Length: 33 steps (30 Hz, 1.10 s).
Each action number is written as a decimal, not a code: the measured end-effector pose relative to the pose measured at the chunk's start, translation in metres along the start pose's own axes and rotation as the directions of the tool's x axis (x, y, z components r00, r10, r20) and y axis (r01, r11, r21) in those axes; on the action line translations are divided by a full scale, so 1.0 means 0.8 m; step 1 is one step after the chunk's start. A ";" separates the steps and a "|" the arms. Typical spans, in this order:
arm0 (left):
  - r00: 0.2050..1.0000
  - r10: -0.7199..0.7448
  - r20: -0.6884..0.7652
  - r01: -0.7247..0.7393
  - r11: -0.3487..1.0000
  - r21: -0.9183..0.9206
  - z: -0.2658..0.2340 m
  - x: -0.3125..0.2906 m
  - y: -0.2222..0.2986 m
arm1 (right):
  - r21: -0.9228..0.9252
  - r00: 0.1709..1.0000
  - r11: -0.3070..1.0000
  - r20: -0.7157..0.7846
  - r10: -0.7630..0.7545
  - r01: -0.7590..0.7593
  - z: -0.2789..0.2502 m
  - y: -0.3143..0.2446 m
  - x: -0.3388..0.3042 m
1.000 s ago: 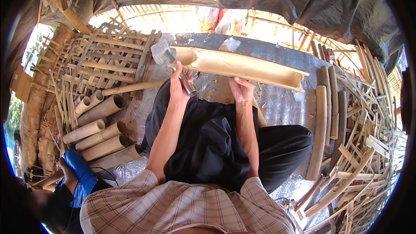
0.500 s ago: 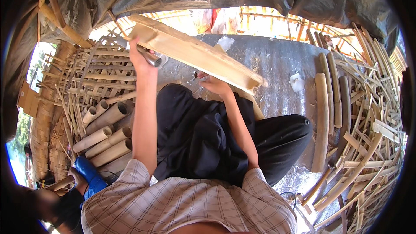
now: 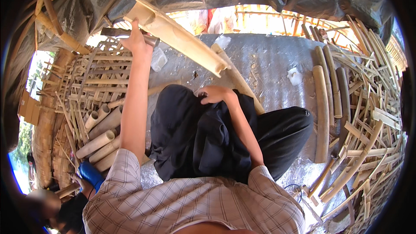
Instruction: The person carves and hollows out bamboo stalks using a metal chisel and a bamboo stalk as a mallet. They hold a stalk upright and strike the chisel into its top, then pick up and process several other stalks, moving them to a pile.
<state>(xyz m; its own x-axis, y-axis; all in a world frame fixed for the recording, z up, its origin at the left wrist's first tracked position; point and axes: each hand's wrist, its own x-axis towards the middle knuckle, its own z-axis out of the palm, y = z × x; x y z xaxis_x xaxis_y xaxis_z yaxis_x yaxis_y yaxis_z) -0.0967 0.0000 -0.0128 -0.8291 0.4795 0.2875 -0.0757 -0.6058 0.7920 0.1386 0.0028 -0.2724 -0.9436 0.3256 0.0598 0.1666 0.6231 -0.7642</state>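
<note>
My left hand (image 3: 138, 41) is raised high at the upper left, gripping a dark-bladed knife (image 3: 130, 34) pressed against a pale split bamboo piece (image 3: 177, 34). The bamboo slants from the upper left down to the centre, its lower end near my knee. My right hand (image 3: 214, 94) rests on my black trousers (image 3: 203, 134) with fingers curled on the cloth; a second bamboo strip (image 3: 240, 84) lies just beyond it.
Cut bamboo tubes (image 3: 102, 136) lie at my left beside a woven bamboo lattice (image 3: 93, 78). Long bamboo halves (image 3: 323, 108) and several thin strips (image 3: 368, 130) pile at the right on a grey mat (image 3: 268, 65). Another person (image 3: 65, 203) sits at the lower left.
My left hand has lifted the knife and the bamboo piece higher and leftward, tilting the bamboo steeply. My right hand let go of the bamboo and dropped onto my lap.
</note>
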 end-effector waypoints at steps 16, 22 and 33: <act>0.867 0.062 0.495 -0.105 0.993 0.060 0.028 -0.072 -0.026 | 0.037 0.435 0.534 -0.534 0.725 -0.845 -0.023 0.066 -0.141; 0.820 -0.048 0.571 -0.010 0.995 0.098 0.021 -0.056 -0.025 | 0.035 0.465 0.549 -0.487 0.739 -0.835 -0.030 0.091 -0.122; 0.773 -0.173 0.611 0.069 0.979 0.189 0.052 -0.039 -0.028 | 0.786 0.649 0.603 -0.390 0.653 -0.134 -0.116 0.004 -0.094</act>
<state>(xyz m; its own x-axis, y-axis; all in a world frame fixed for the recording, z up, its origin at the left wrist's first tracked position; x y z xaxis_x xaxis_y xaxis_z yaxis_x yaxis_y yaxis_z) -0.0460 0.0247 -0.0173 -0.2896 0.8628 0.4143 -0.0269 -0.4400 0.8976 0.2363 0.0464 -0.2202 -0.3919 0.8959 -0.2095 0.0016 -0.2270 -0.9739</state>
